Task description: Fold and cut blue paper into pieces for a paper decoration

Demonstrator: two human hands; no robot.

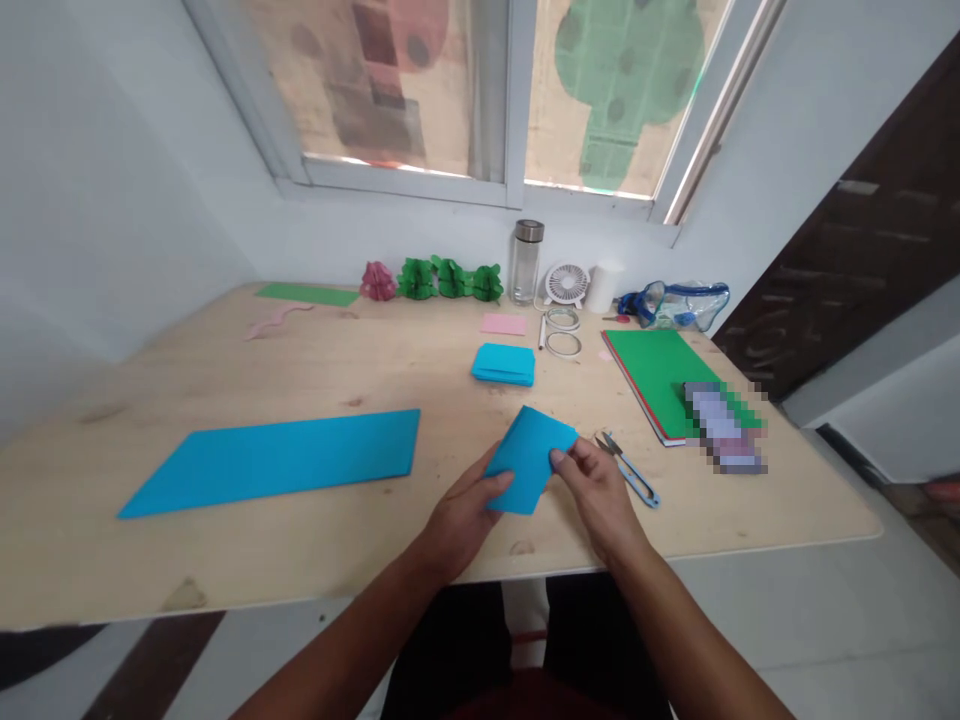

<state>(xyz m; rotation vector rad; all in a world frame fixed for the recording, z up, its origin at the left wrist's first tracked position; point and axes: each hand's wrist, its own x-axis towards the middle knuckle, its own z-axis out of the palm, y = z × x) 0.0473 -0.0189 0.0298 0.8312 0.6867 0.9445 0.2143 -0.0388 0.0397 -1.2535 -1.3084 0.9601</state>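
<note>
A small folded piece of blue paper (531,462) is held up over the table's near edge. My left hand (466,510) pinches its left side, thumb on top. At its right edge, my right hand (600,492) grips it between thumb and fingers. Just beyond lies a small stack of folded blue paper (504,364). A long blue sheet (281,460) lies flat to the left. Beside my right hand rest small blue-handled snips (634,474), their blades pointing away from me.
Green sheets (656,375) lie at the right with a blurred object on them. Along the back stand green paper flowers (450,279), a pink one (378,281), a glass bottle (526,265), a small fan (567,284) and a white roll (603,288). Tape rings (563,345) lie nearby.
</note>
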